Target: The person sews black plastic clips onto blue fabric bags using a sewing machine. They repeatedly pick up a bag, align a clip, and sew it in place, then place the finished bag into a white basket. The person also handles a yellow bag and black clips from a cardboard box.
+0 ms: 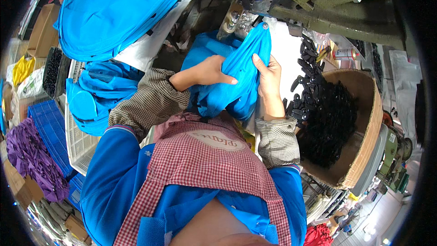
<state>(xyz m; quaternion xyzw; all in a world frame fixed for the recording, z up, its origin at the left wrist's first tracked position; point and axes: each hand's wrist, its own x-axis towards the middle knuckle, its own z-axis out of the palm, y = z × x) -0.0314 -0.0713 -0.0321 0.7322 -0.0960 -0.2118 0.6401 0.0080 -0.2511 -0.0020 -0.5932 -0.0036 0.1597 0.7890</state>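
Observation:
A piece of bright blue fabric (243, 70) is stretched up in front of me, its narrow top corner bearing a small round metal fitting (265, 26). My left hand (211, 70) is closed on the left side of the cloth, thumb in front and fingertips hidden in the folds. On the right edge, my right hand (269, 75) pinches the fabric between thumb and fingers. The lower folds hang down to my apron (205, 155). More blue fabric (202, 50) lies behind my left hand.
A green machine body (337, 0) overhangs the far right. Black plastic pieces are heaped on the white tabletop (284, 50) and in a cardboard box (364, 141) at right. Flat blue fabric rounds (118, 13) are stacked far left, above a white basket (77, 139) of blue fabric.

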